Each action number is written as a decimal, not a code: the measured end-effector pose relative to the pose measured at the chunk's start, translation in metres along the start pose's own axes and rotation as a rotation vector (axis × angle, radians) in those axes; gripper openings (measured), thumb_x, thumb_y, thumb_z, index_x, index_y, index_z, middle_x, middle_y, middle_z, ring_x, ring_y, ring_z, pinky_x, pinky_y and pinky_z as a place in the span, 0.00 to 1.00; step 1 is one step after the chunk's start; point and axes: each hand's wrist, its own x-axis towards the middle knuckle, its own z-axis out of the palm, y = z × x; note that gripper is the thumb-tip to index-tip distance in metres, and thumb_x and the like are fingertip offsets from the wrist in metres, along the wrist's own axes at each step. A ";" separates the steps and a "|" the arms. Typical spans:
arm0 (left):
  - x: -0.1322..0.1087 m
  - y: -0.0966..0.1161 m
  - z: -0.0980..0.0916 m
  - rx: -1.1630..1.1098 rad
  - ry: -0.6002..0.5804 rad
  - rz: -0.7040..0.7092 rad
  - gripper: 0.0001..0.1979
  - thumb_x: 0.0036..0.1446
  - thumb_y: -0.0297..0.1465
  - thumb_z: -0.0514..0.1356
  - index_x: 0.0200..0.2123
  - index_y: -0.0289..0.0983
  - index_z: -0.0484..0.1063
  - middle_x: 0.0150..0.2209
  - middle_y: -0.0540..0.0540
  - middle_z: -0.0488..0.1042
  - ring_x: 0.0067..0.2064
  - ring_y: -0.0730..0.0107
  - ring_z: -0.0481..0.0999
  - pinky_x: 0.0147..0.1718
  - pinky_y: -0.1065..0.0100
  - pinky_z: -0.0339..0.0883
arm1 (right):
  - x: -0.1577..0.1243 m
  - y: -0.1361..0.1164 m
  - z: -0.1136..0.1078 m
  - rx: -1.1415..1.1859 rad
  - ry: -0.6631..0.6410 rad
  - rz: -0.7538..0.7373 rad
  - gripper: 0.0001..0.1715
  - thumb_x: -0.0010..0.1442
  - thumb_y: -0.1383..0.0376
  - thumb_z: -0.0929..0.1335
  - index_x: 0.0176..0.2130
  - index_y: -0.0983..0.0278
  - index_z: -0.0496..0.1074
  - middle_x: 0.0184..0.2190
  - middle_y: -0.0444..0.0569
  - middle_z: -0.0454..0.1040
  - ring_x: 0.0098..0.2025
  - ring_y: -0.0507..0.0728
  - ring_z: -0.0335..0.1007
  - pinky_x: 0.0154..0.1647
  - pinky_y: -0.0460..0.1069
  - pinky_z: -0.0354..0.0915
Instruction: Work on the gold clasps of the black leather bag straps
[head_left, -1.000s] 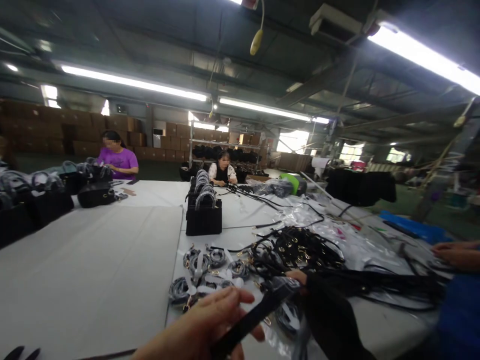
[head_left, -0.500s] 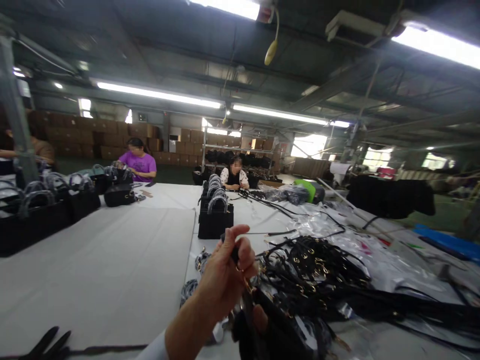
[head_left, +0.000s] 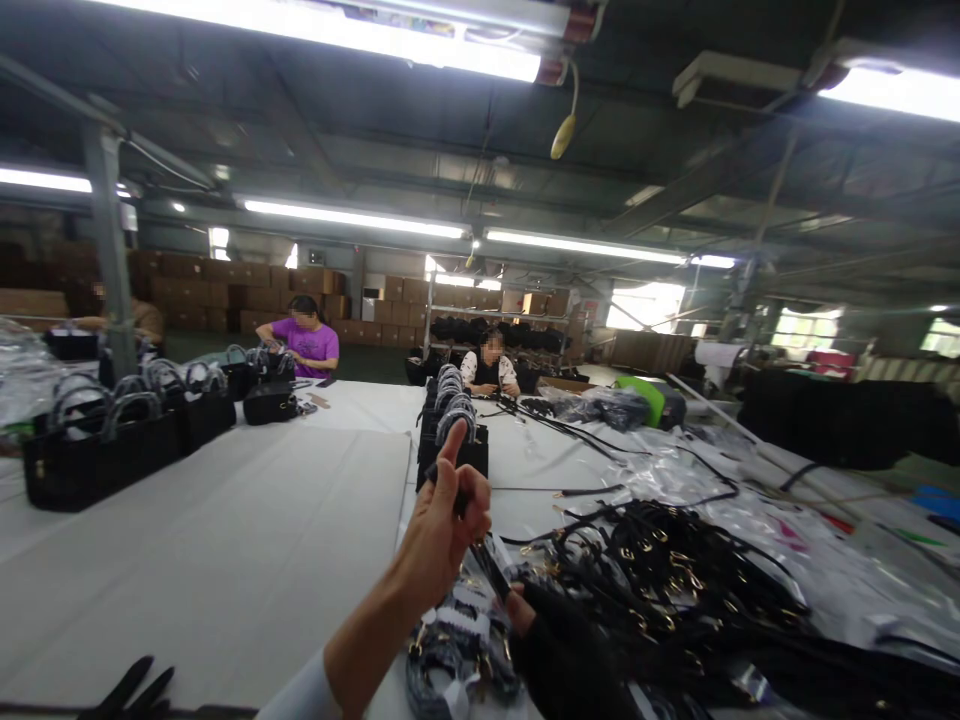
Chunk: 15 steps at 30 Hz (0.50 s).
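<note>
My bare left hand [head_left: 446,515] is raised in the middle of the view, fingers curled round a black strap [head_left: 492,570] and one finger pointing up. My right hand [head_left: 562,650], in a black glove with the thumb tip bare, pinches the same strap lower down. The strap runs slantwise between both hands; its ends are hidden. Beneath them lie plastic-wrapped coiled handles or straps [head_left: 442,665] with gold clasps. To the right spreads a tangled heap of black straps [head_left: 667,560] with gold hardware.
Black handbags [head_left: 452,455] with wrapped handles stand in a row ahead on the white table [head_left: 247,560]. More black bags [head_left: 105,450] line the left. Clear plastic [head_left: 847,590] lies to the right. Two co-workers, in a purple shirt [head_left: 315,343] and a patterned top [head_left: 489,370], are across the table.
The view has turned slightly left and up. My left hand has risen a little and its finger points upward; the right hand and strap come more clearly into view.
</note>
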 end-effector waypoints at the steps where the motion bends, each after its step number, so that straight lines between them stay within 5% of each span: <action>1: 0.001 0.001 0.001 -0.041 0.030 0.000 0.29 0.64 0.48 0.56 0.65 0.50 0.57 0.26 0.56 0.63 0.23 0.78 0.50 0.24 0.77 0.53 | -0.001 -0.002 0.002 -0.001 0.002 -0.001 0.36 0.47 0.35 0.71 0.27 0.65 0.67 0.15 0.36 0.55 0.18 0.46 0.48 0.18 0.44 0.43; 4: 0.005 0.004 -0.001 -0.078 0.105 0.057 0.25 0.67 0.47 0.51 0.64 0.51 0.59 0.25 0.57 0.59 0.23 0.78 0.46 0.23 0.75 0.49 | -0.002 -0.007 0.008 -0.014 0.025 -0.010 0.38 0.46 0.33 0.71 0.23 0.64 0.63 0.15 0.37 0.55 0.19 0.46 0.49 0.20 0.44 0.46; 7: 0.003 -0.001 -0.011 0.280 0.009 0.228 0.25 0.67 0.49 0.49 0.59 0.44 0.67 0.27 0.54 0.59 0.25 0.76 0.51 0.25 0.72 0.49 | 0.005 -0.003 0.009 -0.059 0.016 -0.031 0.39 0.47 0.32 0.69 0.23 0.64 0.62 0.17 0.37 0.54 0.20 0.46 0.49 0.22 0.45 0.48; 12: -0.009 -0.011 -0.037 1.326 -0.685 0.273 0.26 0.68 0.45 0.45 0.62 0.40 0.65 0.41 0.40 0.70 0.40 0.59 0.69 0.41 0.62 0.62 | 0.020 0.011 0.000 -0.143 -0.113 -0.139 0.39 0.50 0.32 0.67 0.23 0.66 0.67 0.19 0.43 0.59 0.24 0.49 0.49 0.24 0.47 0.49; 15: -0.015 -0.015 -0.049 1.587 -0.932 0.221 0.29 0.66 0.48 0.47 0.61 0.36 0.65 0.41 0.38 0.71 0.38 0.55 0.69 0.40 0.59 0.63 | 0.020 0.014 -0.003 -0.166 -0.181 -0.110 0.41 0.45 0.29 0.66 0.20 0.65 0.65 0.20 0.44 0.59 0.25 0.51 0.51 0.26 0.49 0.51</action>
